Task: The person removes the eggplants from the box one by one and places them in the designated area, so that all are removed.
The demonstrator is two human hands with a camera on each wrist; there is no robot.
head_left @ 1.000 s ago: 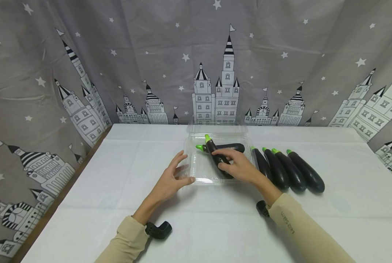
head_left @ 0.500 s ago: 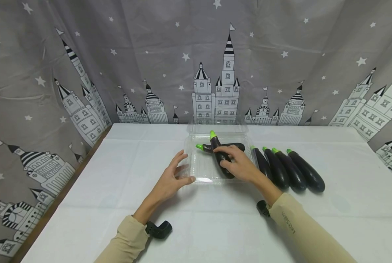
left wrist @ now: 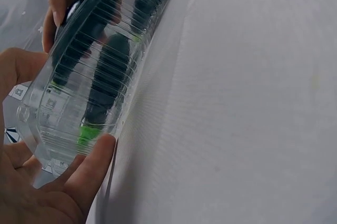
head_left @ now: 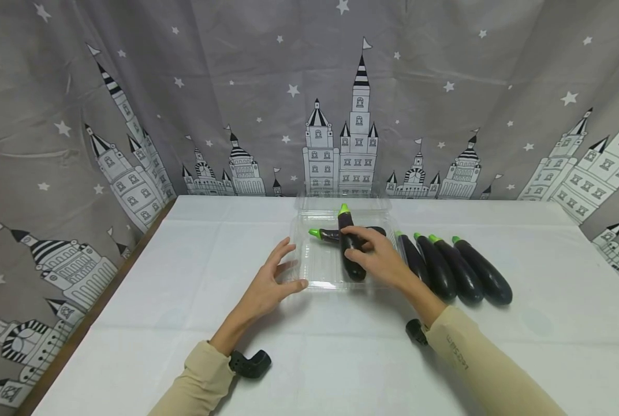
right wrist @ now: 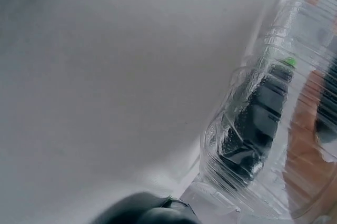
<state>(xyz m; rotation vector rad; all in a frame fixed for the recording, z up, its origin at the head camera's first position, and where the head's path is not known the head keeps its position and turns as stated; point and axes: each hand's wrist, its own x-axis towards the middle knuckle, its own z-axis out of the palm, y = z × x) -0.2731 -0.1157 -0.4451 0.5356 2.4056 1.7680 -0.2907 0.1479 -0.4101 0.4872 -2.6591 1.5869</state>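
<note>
A clear plastic clamshell container stands on the table with its lid raised at the back. One eggplant lies crosswise inside, its green stem end pointing left. My right hand grips a second eggplant between thumb and fingers, over the first one, green end towards the back. My left hand is spread at the container's left front corner. In the left wrist view, its fingers lie along the clear wall and the thumb is at the rim. The crosswise eggplant's middle is hidden by the held one.
Several eggplants lie side by side right of the container, green ends away from me. A white cloth covers the table. A grey curtain with castles hangs behind. Black wrist cameras sit under both forearms.
The held eggplant has turned from a slant to nearly straight front-to-back, its green end swinging right. My right hand shifted slightly with it. The left hand stays put.
</note>
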